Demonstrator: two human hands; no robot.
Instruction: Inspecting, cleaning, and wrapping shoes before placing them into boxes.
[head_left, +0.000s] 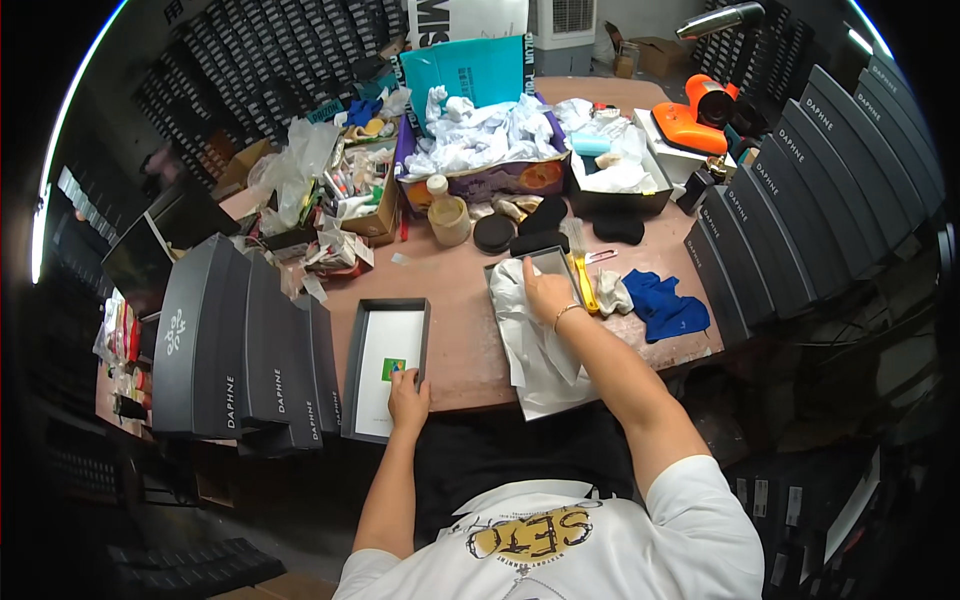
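We are gripping the near edge of the open dark box lid [385, 368] with our left hand [407, 392]. To the right of that lid, our right hand [547, 291] is pressing flat, fingers open, on white tissue paper [535, 340] draped over the grey box [553, 264].

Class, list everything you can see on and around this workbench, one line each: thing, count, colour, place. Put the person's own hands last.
Table: one, brown, centre.
Box lid: one, dark grey with white inside, front left.
Open box: one, grey, centre.
Tissue paper: one sheet, white, draped over the open box.
Cloth: one, blue, right.
Box stacks: several, dark grey, left and right edges.
Jar: one, beige, middle.
Orange device: one, far right.
Left hand: on the lid's near corner.
Right hand: pressing paper into the open box.
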